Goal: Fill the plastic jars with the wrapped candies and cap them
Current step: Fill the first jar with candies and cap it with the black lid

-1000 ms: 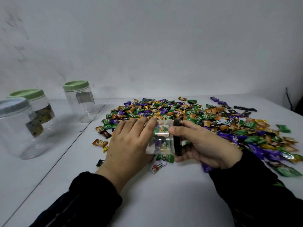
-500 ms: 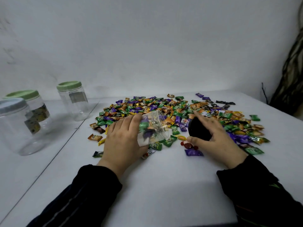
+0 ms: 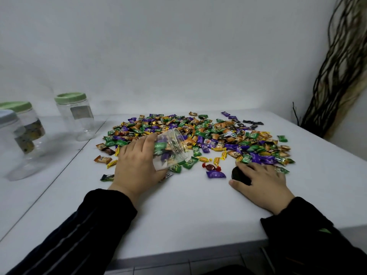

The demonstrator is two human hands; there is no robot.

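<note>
Counter (image 3: 198, 211): the white top fills the lower half of the frame, and we judge its right edge the worst place for a stray sweet to slide off.
Candy heap (image 3: 198, 133): the wrapped candies spread across the centre of the frame, beyond both hands; we risk scattering them further if we drag the jar mouth through the pile too fast.
Capped jars (image 3: 77, 116): three lidded jars stand at the left of the frame, well apart from the heap; we see no threat to them from here.
Small clear jar (image 3: 170, 149): just left of centre, tilted with its open mouth toward the heap and candies inside. We judge a spill likely if the tilt deepens before the cap is on.
Left hand (image 3: 137, 165): our fingers curl round the jar's base and side, gripping it; a slip on the smooth plastic would tip it over.
Right hand (image 3: 262, 181): lower right of centre, our fingers and thumb wrap the black cap (image 3: 239, 174) against the counter.
Loose sweets (image 3: 215, 173): a purple and a red one lie just left of the cap, where we could knock them aside.
</note>
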